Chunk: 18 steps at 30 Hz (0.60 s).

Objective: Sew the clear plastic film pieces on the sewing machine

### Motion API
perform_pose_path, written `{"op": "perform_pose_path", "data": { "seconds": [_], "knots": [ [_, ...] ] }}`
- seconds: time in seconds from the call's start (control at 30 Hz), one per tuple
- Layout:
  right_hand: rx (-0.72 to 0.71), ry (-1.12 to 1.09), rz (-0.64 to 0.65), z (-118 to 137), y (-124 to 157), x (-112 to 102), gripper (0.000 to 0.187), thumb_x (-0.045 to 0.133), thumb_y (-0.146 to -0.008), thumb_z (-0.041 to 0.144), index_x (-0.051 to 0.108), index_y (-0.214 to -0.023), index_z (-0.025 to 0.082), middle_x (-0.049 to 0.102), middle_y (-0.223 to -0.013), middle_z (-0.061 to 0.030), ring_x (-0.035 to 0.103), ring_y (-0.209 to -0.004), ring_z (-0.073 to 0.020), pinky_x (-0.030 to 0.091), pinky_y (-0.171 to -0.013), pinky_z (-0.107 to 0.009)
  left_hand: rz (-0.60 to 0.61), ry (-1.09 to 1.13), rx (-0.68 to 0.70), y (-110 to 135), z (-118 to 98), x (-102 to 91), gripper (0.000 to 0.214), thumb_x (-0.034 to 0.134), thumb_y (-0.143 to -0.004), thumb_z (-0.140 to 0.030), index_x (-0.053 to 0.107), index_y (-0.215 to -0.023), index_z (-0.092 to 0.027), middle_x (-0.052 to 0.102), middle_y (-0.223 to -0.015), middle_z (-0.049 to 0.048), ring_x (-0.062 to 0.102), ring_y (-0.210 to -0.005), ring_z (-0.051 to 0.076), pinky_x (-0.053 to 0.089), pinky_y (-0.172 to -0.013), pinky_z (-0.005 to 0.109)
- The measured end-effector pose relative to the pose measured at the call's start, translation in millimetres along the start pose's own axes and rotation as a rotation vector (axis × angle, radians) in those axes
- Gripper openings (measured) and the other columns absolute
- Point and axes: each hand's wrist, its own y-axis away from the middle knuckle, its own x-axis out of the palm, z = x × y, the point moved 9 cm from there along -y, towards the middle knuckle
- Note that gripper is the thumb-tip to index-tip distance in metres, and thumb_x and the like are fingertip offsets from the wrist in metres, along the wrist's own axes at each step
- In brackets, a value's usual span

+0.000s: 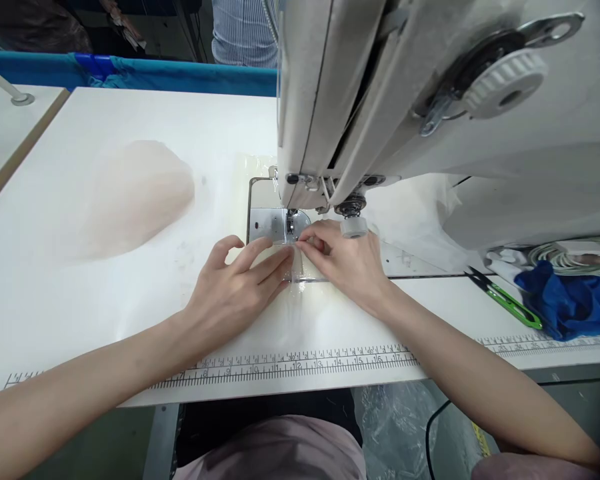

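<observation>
The right hand's fingers [311, 244] are pinched together on the edge of a thin cream sheer fabric [293, 317], just in front of the small metal presser foot [291, 228]. The left hand's fingers [273, 261] lie flat and a little spread, pressing the same fabric down beside them, fingertips almost touching those of the right. The fabric lies on the bench between both hands, reaching from the silver needle plate [263, 227] towards the person. The left hand [237, 283] rests palm down with a straight wrist; the right hand [347, 263] is curled, knuckles up. Both bare forearms run in from the lower corners.

The white bench [55, 313] carries a printed ruler strip [300, 365] along its front edge. A pale pink sheer fabric piece [140, 193] lies well to the left. Green-handled thread snips [510, 301] and a crumpled blue cloth [570, 303] sit to the right. The grey-white sewing machine [430, 100] fills the upper right and hides the needle. Behind the bench a blue cloth strip [180, 75] runs across, and a person's striped shirt [245, 30] is cut off at the top
</observation>
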Motion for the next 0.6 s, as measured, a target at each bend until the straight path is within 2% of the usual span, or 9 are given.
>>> {"op": "perform_pose_path", "data": {
  "seconds": [0.1,0.17,0.3,0.6],
  "knots": [
    [-0.203,0.175,-0.050,17.9,8.9,-5.5,0.024,0.050,-0.097,0.027,0.073,-0.100,0.020,0.069,-0.076,-0.0018,0.058,-0.070,-0.0146,0.034,-0.064,-0.030,0.014,0.071,-0.026,-3.0,8.6,5.5,0.025,0.052,-0.097,-0.019,0.064,-0.119,-0.021,0.070,-0.119,-0.0003,0.061,-0.112,0.023,0.036,-0.085,0.041],
    [-0.272,0.261,-0.027,24.7,13.7,-2.9,0.026,0.049,-0.098,0.025,0.070,-0.112,0.019,0.071,-0.080,-0.0036,0.058,-0.076,-0.0168,0.033,-0.064,-0.032,0.002,0.117,-0.038,-5.5,13.0,7.3,0.027,0.052,-0.097,-0.018,0.063,-0.122,-0.023,0.071,-0.118,-0.0005,0.061,-0.114,0.023,0.036,-0.086,0.041],
    [-0.285,0.371,0.015,26.9,16.4,2.4,0.030,0.046,-0.099,0.025,0.068,-0.115,0.013,0.071,-0.081,-0.0062,0.057,-0.080,-0.0197,0.033,-0.064,-0.034,0.010,0.096,-0.048,-6.9,13.1,7.3,0.029,0.051,-0.098,-0.021,0.061,-0.125,-0.021,0.069,-0.121,0.0028,0.060,-0.118,0.024,0.036,-0.087,0.041],
    [-0.261,0.439,0.031,22.2,11.3,5.9,0.031,0.042,-0.100,0.025,0.071,-0.106,0.016,0.071,-0.087,-0.0089,0.058,-0.090,-0.0225,0.035,-0.070,-0.036,0.056,0.032,-0.075,-8.2,15.4,11.2,0.029,0.048,-0.099,-0.027,0.060,-0.125,-0.019,0.067,-0.124,0.0049,0.057,-0.122,0.025,0.037,-0.089,0.043]
  ]
}}
